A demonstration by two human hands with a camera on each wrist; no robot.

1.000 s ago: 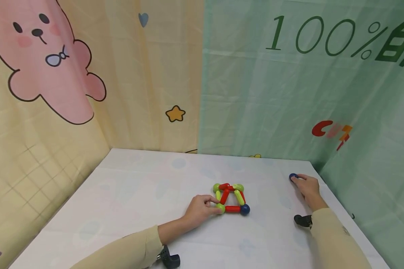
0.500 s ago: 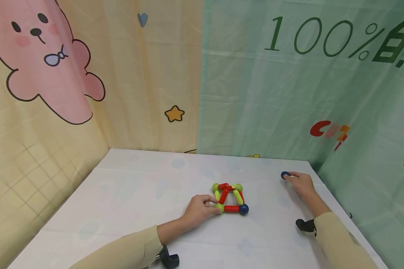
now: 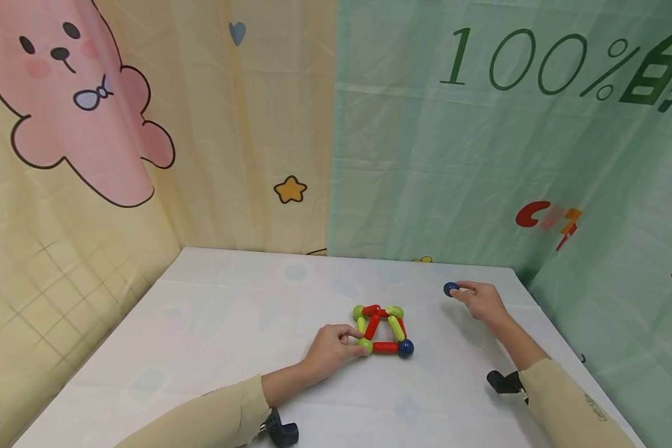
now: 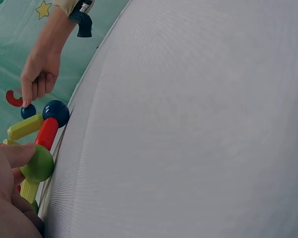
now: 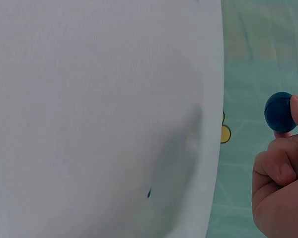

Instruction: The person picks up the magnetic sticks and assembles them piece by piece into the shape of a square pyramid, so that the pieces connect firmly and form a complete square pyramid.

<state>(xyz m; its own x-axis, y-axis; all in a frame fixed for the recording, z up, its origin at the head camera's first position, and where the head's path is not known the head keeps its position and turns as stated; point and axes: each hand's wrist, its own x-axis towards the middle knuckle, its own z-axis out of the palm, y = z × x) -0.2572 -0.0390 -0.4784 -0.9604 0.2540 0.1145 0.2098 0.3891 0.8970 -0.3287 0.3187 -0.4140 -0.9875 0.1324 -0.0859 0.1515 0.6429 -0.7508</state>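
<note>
On the white table sits a frame of red rods (image 3: 385,348) and yellow-green rods (image 3: 396,328) joined by balls. Its near left corner is a green ball (image 3: 366,346), which my left hand (image 3: 331,351) pinches between thumb and fingers. At the near right corner is a dark blue ball (image 3: 406,348). Farther right, my right hand (image 3: 483,302) holds a loose blue ball (image 3: 450,289) between thumb and fingertips, apart from the frame. The right wrist view shows this blue ball (image 5: 279,112) at the fingertips, the other fingers curled below.
The white table (image 3: 229,323) meets a yellow curtain (image 3: 257,124) and a green curtain (image 3: 425,155) at its back edge. Black wrist mounts (image 3: 282,430) hang from both sleeves. A small dark mark (image 5: 149,192) lies on the tabletop.
My right hand has moved left across the back of the table, carrying the blue ball nearer to the frame. The left hand and the frame stay where they were.
</note>
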